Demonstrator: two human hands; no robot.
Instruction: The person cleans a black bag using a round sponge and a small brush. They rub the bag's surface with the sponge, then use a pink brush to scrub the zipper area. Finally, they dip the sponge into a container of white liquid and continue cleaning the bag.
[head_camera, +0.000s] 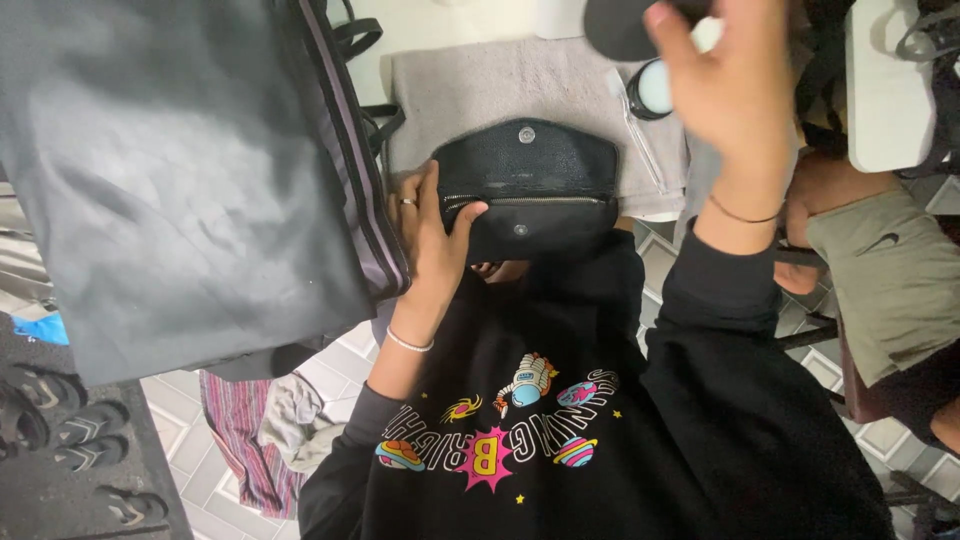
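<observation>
On the grey towel (470, 85) lies the black pouch (530, 185), flap open; the left hand (430, 235) pinches its zipped edge. The right hand (730, 85), fingers loosely spread, grasps nothing near the small jar (652, 90). Steadying the pouch firmly would help.

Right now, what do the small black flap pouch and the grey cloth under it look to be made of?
The small black flap pouch looks like leather or an imitation: a finely grained, slightly glossy surface, with metal snap studs and a metal zip. The left hand grips its end. The grey cloth looks like soft terry or microfibre towelling: matt, fuzzy nap, no sheen. Neither can be told for certain from sight.
</observation>
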